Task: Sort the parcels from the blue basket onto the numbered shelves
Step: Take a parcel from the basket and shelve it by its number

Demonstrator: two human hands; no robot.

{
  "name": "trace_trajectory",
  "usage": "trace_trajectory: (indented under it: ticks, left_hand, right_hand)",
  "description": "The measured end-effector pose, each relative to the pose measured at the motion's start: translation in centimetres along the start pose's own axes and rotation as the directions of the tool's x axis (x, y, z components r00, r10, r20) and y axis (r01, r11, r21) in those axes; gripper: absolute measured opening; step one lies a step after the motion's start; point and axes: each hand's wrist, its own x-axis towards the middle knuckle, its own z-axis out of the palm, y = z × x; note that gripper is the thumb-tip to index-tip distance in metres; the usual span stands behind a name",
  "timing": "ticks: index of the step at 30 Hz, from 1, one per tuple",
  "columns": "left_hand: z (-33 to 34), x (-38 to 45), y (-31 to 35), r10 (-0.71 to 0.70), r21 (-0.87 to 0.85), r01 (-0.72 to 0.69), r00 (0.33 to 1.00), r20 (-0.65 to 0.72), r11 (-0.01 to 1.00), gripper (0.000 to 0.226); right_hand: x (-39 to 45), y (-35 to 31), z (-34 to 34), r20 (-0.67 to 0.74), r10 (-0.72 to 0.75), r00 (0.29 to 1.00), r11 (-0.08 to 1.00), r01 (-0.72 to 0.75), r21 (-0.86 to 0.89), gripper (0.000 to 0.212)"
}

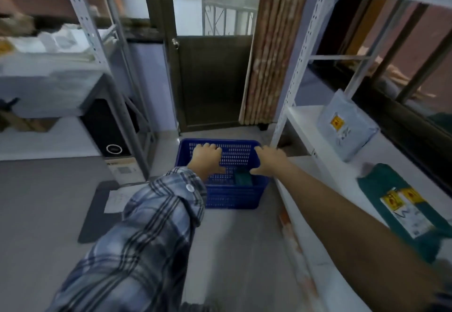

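My plaid sleeve [137,233] is covering the left forearm and blocking the floor near me; my right arm is bare and running off the frame's lower right. On the right shelf [342,189], a green parcel [401,204] is lying near the front edge, partly cut off by the frame, labels too blurred to read. Further back on that shelf one grey parcel [344,125] is leaning upright. Both hands are reaching into the blue basket [232,196] on the floor: left hand [208,158] is spread flat, fingers relaxed, gripping nothing I can see; right hand [267,160] is also spread, thumb out, holding nothing. One green parcel [243,179] is sitting inside by the basket's near-right corner, between my hands, mostly hidden. The left shelf [49,66] is showing blurry white bags, count unclear.
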Motion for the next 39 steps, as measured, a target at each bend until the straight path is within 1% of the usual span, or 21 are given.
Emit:
trace_trajectory:
  ticks: [4, 9, 12, 16, 21, 25, 27, 29, 31, 34, 36, 39]
  left_hand:
    - [1.5, 1.8, -1.2, 0.001, -0.025, 0.001, 0.997, 0.073, 1.000, 0.064]
    - [3.0, 4.4, -2.0, 0.021, -0.045, -0.016, 0.994, 0.104, 0.999, 0.064]
    - [3.4, 6.7, -2.8, 0.007, -0.048, -0.001, 0.993, 0.118, 0.999, 0.066]
    - [3.3, 11.2, -3.8, -0.010, -0.039, 0.015, 0.992, 0.128, 0.999, 0.065]
    - [1.9, 18.2, -4.5, 0.007, -0.064, 0.000, 0.994, 0.113, 0.998, 0.062]
    - [1.4, 23.4, -5.4, 0.002, -0.158, 0.011, 0.996, 0.087, 0.987, 0.058]
    - [1.8, 25.5, -6.0, -0.019, -0.152, 0.034, 0.995, 0.100, 0.988, 0.059]
    - [2.4, 27.3, -6.5, -0.026, -0.126, 0.042, 0.991, 0.129, 0.991, 0.061]
    - [3.3, 28.6, -6.7, -0.003, -0.109, 0.021, 0.986, 0.166, 0.994, 0.063]
    - [4.8, 30.3, -7.4, 0.013, -0.092, 0.012, 0.964, 0.267, 0.996, 0.063]
    - [5.8, 31.8, -8.4, 0.015, -0.073, 0.008, 0.952, 0.306, 0.997, 0.060]
    - [6.3, 34.3, -9.7, 0.047, -0.072, -0.023, 0.934, 0.355, 0.997, 0.057]
  right_hand:
    - [2.0, 0.3, 1.4, 0.044, 0.023, 0.999, 0.999, -0.021, -0.042, 0.073]
    - [5.4, 1.2, 1.9, 0.087, 0.050, 0.995, 0.998, -0.047, -0.037, 0.076]
    - [8.3, 1.8, 1.2, 0.099, 0.059, 0.993, 0.998, -0.057, -0.019, 0.076]
    - [13.4, 3.1, 0.5, 0.113, 0.047, 0.992, 0.999, -0.048, 0.009, 0.078]
    - [19.9, 5.4, -0.9, 0.137, 0.042, 0.990, 0.995, -0.054, 0.083, 0.074]
    - [24.5, 7.3, -0.9, 0.164, 0.036, 0.986, 0.996, -0.048, 0.069, 0.076]
    - [26.5, 8.1, -0.3, 0.194, 0.040, 0.980, 0.998, -0.050, 0.047, 0.076]
    - [28.5, 8.9, 0.4, 0.228, 0.049, 0.973, 0.998, -0.059, 0.037, 0.075]
    - [30.3, 9.1, 0.8, 0.268, 0.050, 0.962, 0.998, -0.061, 0.031, 0.074]
    - [32.8, 8.5, 1.2, 0.343, 0.042, 0.939, 0.996, -0.066, 0.059, 0.075]
    - [34.6, 8.2, 1.7, 0.350, 0.032, 0.936, 0.993, -0.071, 0.098, 0.072]
    - [36.8, 8.1, 1.8, 0.364, 0.083, 0.928, 0.981, -0.140, 0.135, 0.072]
